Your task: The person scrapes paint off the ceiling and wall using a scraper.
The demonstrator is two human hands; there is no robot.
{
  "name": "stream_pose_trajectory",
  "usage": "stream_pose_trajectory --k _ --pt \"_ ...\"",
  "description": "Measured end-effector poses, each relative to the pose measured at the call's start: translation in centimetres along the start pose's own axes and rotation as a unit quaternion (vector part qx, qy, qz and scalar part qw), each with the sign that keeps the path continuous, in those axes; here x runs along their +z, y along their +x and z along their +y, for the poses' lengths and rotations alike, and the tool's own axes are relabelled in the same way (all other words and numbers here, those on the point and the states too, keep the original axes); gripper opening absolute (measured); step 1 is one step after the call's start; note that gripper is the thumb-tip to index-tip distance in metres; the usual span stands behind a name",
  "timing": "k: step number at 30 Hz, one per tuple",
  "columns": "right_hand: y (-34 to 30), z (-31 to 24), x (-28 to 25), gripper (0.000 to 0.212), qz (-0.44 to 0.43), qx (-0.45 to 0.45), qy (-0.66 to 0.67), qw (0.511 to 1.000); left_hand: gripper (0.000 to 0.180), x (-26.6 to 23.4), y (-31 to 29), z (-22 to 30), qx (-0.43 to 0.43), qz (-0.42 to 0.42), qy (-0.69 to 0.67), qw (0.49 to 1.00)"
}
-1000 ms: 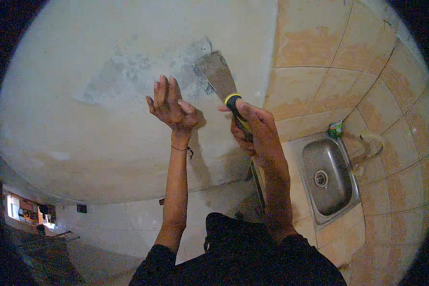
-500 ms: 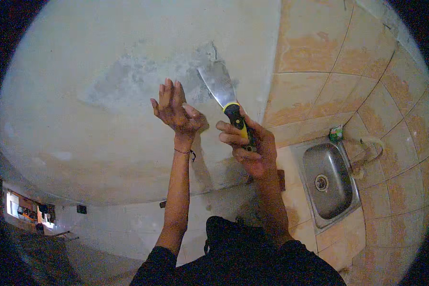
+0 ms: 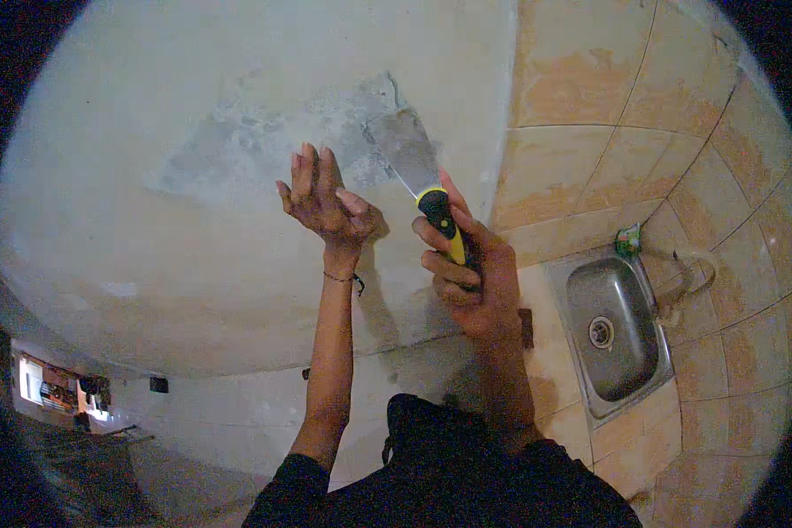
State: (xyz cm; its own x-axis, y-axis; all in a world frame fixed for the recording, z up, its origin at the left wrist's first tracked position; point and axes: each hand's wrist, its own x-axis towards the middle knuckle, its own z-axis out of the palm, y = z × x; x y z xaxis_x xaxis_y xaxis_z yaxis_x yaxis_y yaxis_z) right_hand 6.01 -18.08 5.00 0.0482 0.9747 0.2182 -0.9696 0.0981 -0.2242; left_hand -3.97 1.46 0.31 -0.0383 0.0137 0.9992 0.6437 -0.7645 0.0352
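Note:
My right hand (image 3: 472,268) is wrapped round the black and yellow handle of a putty knife (image 3: 407,151). Its broad metal blade points up and to the left, over the right part of a rough grey patch (image 3: 229,141) on the pale wall (image 3: 123,106). Whether the blade edge presses on the wall is hard to tell. To the left of the knife, my left hand (image 3: 326,198) is raised in front of the patch's lower edge. Its fingers are stretched upward with nothing seen in them, and a thin dark bracelet circles the wrist.
A steel sink (image 3: 620,326) is set in a tiled counter (image 3: 546,304) at the right, with a small green packet (image 3: 627,240) at its far corner. Orange-stained tiles (image 3: 572,92) cover the adjoining wall. A bright window (image 3: 31,380) shows at the far lower left.
The putty knife has turned slightly, and the bright glare on its blade is gone. My right hand has shifted a little to the right; the left stays nearly in place.

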Motion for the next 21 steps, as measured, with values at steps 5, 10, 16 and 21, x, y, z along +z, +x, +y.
stream_pose_trajectory --k 5,10,16,21 --pt "-0.2 -0.7 0.0 0.045 0.001 0.039 0.024 0.999 0.048 -0.1 0.1 -0.2 -0.005 -0.004 -0.004 1.000" --pt "0.3 0.1 -1.1 0.047 -0.018 0.015 0.014 1.000 0.049 0.1 -0.2 -0.3 0.000 0.002 0.004 1.000" --pt "0.7 -0.1 -0.5 0.047 -0.008 0.003 -0.023 1.000 0.049 -0.1 -0.1 0.0 -0.005 -0.009 0.010 1.000" --pt "0.1 0.0 -0.7 0.044 -0.017 0.010 0.039 0.999 0.048 -0.3 -0.2 -0.2 -0.004 -0.003 -0.002 1.000"
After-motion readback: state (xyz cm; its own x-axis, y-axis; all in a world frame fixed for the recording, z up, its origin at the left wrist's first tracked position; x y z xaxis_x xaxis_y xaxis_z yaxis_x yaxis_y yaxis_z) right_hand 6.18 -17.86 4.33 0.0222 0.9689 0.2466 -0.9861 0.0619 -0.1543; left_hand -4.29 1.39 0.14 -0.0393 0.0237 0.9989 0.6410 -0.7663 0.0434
